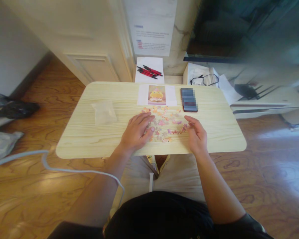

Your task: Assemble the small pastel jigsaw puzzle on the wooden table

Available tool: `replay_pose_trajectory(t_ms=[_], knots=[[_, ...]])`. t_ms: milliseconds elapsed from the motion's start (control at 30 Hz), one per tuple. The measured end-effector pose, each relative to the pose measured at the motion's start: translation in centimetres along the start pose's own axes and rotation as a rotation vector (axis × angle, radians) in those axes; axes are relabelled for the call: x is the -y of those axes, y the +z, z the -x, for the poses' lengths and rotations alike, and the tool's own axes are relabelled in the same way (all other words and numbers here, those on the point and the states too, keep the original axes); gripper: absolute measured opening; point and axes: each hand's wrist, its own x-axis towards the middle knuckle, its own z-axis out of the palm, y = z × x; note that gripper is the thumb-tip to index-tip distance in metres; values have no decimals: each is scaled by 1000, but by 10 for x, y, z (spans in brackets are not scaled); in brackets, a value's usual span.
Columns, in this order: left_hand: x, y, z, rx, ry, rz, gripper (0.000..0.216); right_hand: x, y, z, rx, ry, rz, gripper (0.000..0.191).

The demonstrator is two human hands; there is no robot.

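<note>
Many small jigsaw pieces [161, 122] in pink, orange and pale tones lie spread over the middle of the light wooden table [214, 132]. At the left of the pile rests my left hand [139, 131], palm down with its fingers stretched out over the edge of the pieces. My right hand [197, 134] stands on its side at the pile's right edge, fingers slightly bent and thumb apart, beside a short row of purple-pink pieces [177, 131]. Nothing shows in either hand. Behind the pile lies a printed picture [156, 94] of a yellow cartoon figure on white paper.
A dark phone [188, 99] lies at the back right of the table, and a clear plastic bag [104, 113] at the left. Beyond the far edge are several red pens [149, 72] on paper and a pair of glasses [204, 79]. A pale cable [82, 171] crosses my left forearm.
</note>
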Motion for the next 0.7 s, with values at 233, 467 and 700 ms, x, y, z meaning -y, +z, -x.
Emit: replay_pose_trajectory(t_ms=[233, 467, 700], knots=[[3, 2, 0, -16, 1, 19, 47, -2, -2, -1, -122, 91, -125, 34], [3, 1, 0, -5, 0, 9, 47, -6, 0, -3, -166, 109, -201, 35], [5, 3, -3, 21, 16, -32, 46, -7, 1, -5, -103, 134, -233, 33]])
